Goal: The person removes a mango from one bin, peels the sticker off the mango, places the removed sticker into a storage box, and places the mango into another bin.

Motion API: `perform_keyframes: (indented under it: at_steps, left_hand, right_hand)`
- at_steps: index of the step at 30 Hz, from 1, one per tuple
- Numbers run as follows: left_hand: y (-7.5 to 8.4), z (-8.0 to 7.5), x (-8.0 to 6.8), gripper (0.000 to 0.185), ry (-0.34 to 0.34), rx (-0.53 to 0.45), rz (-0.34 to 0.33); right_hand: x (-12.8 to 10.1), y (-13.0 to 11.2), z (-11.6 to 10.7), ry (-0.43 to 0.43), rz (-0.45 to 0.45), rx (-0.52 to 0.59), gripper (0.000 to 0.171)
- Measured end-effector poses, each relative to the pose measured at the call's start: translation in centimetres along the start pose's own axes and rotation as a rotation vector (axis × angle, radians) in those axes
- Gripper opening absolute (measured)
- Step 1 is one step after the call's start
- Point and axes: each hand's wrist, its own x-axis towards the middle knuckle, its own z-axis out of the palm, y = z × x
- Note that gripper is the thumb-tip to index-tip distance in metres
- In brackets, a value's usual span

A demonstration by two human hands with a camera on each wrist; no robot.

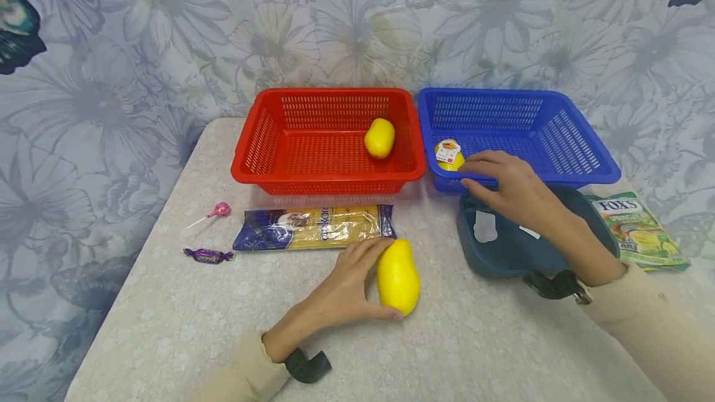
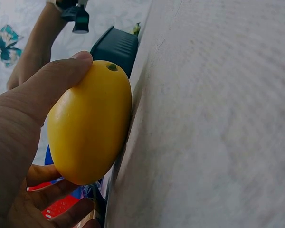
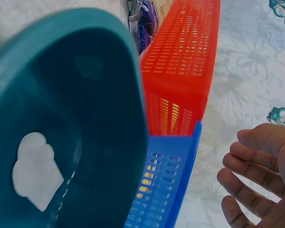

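Left hand (image 1: 349,284) grips a yellow mango (image 1: 398,276) lying mid-desk before the red basket (image 1: 329,182) — pickup step; lifting likely follows. Right hand (image 1: 511,188), fingers relaxed, hovers at the blue basket's (image 1: 581,172) front rim.

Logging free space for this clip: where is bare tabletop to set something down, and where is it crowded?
Bare: the speckled tabletop nearest the camera, in front of the purple wrapped candy and both hands, and the strip left of the red slotted plastic basket. Crowded: between the flat spaghetti packet, the yellow plastic mango in the left hand, and the dark teal plastic bowl.
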Motion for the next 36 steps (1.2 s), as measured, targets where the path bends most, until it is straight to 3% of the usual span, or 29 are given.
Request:
perform_keyframes:
  at_steps: [17, 36]
  left_hand:
    - [-0.1, 0.0, -0.1, 0.113, -0.005, 0.0, 0.01]
    - [0.2, -0.2, -0.2, 0.114, 0.001, -0.001, 0.022]
  right_hand:
    - [3.8, -0.9, 2.3, -0.086, -0.015, -0.058, 0.032]
    - [6.0, -1.4, 4.2, -0.161, 0.105, -0.102, 0.042]
